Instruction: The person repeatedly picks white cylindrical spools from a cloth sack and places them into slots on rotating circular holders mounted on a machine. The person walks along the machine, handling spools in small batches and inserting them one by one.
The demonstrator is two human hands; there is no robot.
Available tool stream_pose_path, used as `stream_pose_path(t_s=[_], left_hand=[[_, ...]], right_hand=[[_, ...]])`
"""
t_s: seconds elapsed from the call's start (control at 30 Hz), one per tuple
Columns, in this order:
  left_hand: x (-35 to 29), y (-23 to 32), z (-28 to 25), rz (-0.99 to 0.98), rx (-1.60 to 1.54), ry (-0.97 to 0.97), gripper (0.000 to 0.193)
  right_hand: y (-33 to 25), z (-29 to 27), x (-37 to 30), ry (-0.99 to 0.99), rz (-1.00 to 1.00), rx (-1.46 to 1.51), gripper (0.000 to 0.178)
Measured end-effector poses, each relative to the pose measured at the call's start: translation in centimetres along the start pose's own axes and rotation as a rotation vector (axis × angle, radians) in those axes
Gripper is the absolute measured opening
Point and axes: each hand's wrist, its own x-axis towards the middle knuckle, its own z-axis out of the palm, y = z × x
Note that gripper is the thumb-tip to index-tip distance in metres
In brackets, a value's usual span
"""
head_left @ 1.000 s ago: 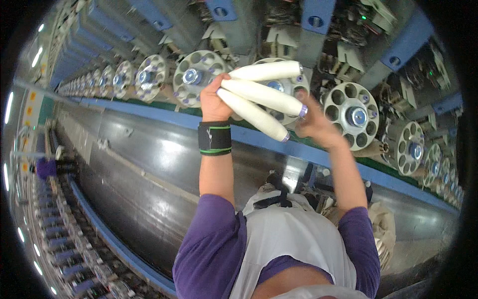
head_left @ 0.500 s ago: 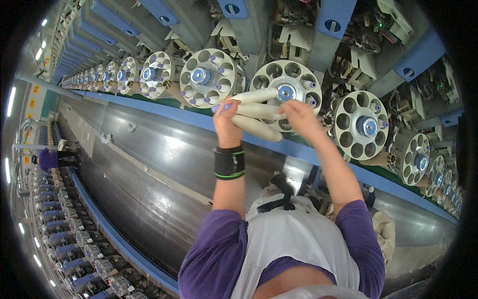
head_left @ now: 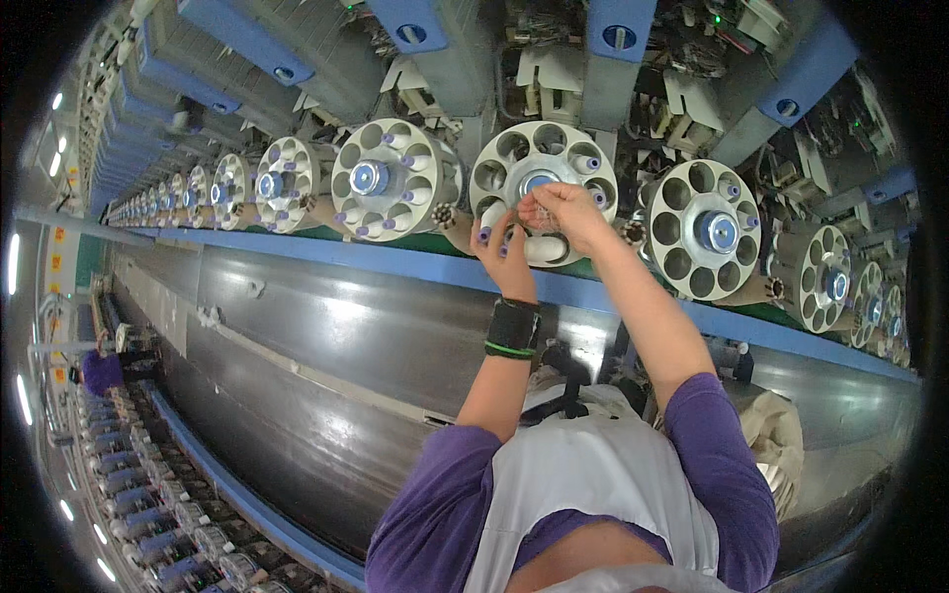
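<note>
Just in front of a round, cream-coloured magazine [head_left: 481, 180] with a ring of holes, both of my hands work close together. My left hand [head_left: 508, 265] is closed round a white yarn bobbin [head_left: 544, 249], which lies across the magazine's lower face; a purple tip shows among the fingers. Another white bobbin [head_left: 491, 216] with a purple end sits at the lower left hole, against my left fingertips. My right hand [head_left: 568, 215] is closed in a pinch before the blue hub [head_left: 537, 184]; what it pinches is too fine to make out. Purple-tipped bobbins [head_left: 587, 163] stand in holes at the right.
Similar magazines run along the machine on both sides, one partly filled [head_left: 395, 183] at left and one [head_left: 702, 229] at right. A blue rail [head_left: 415, 259] passes below them. Far left, a person in purple [head_left: 102, 372] stands by another machine row.
The bobbins fanned out in my left hand have moved right, onto the magazine's lower face, one now at a hole. My right hand has shifted slightly left, toward the hub.
</note>
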Motion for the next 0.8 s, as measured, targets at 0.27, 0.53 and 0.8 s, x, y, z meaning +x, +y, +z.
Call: stream_pose_path(t_s=[0.27,0.53,0.8], left_hand=[[1.7,2.1,-0.6,0.195,0.167,-0.101,0.032],[-4.2,8.0,8.9,0.714,0.216,-0.474,0.024],[-34.4,7.9,16.8,0.076,-0.02,-2.105,0.019]], right_hand=[[-8.2,-2.7,2.3,0.324,-0.983,-0.784,0.02],[5.1,-8.9,-4.3,0.237,-0.826,-0.7,0.017],[16.4,-30.4,-46.9,1.924,-0.035,-0.517,0.019]])
